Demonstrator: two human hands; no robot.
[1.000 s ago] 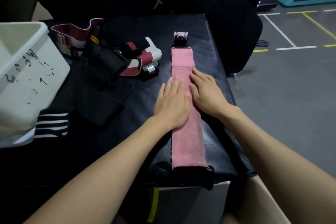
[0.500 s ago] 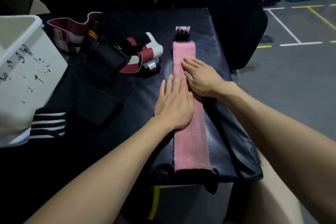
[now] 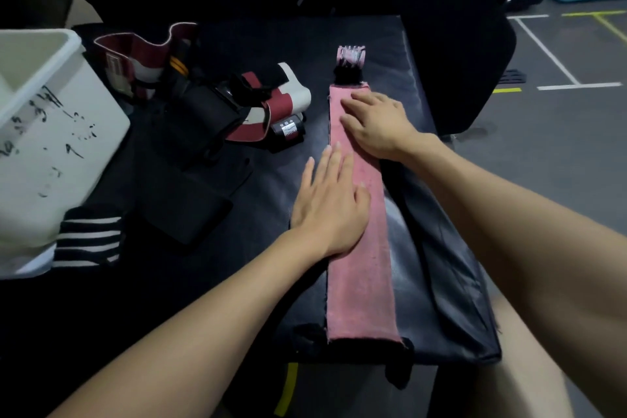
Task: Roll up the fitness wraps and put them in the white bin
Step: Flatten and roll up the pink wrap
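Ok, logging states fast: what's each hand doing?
Left hand: open, flat on the pink wrap.
Right hand: open, flat on it too.

So the desk (image 3: 339, 34) is this black padded top. A pink wrap (image 3: 359, 282) lies flat along its right side, running front to back. Left of it there's a messy pile of red, white and black wraps (image 3: 237, 112), a black-and-white striped one (image 3: 88, 241), and a white bin (image 3: 51, 146) on the far left.
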